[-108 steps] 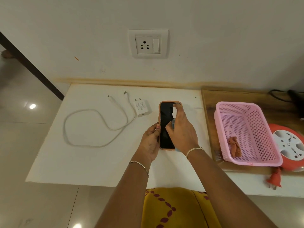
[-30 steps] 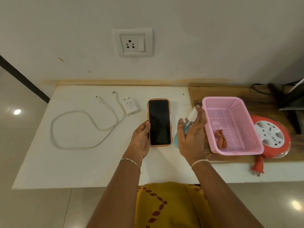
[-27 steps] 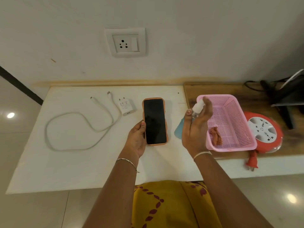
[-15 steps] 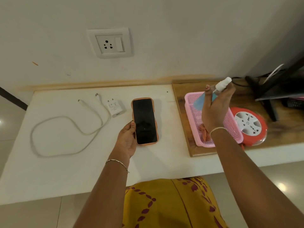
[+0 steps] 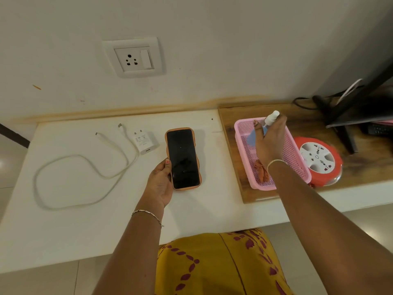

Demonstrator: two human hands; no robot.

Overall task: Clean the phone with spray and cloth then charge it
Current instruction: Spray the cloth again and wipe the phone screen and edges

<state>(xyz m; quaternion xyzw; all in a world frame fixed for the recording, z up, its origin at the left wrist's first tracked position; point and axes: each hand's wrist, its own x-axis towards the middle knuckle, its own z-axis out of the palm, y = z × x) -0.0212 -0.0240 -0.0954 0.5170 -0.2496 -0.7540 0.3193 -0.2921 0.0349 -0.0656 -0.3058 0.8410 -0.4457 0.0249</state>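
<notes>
A black-screened phone [image 5: 183, 159] in an orange case lies face up on the white table [image 5: 63, 226]. My left hand [image 5: 160, 182] grips its lower left edge. My right hand [image 5: 269, 141] holds a small spray bottle [image 5: 270, 118] with a white nozzle and blue liquid, low inside the pink basket [image 5: 294, 154]. An orange cloth [image 5: 260, 170] lies crumpled in the basket's near end. A white charger adapter [image 5: 145, 142] and its coiled white cable [image 5: 85, 167] lie left of the phone. A wall socket [image 5: 133, 58] sits above the table.
The basket stands on a wooden board [image 5: 240, 188] at the right. A red and white extension reel [image 5: 319, 159] sits beside the basket. A dark monitor stand [image 5: 344, 124] and cables occupy the far right corner.
My right hand has carried the spray bottle from beside the phone over to the pink basket and lowered it inside. My left hand has stayed on the phone.
</notes>
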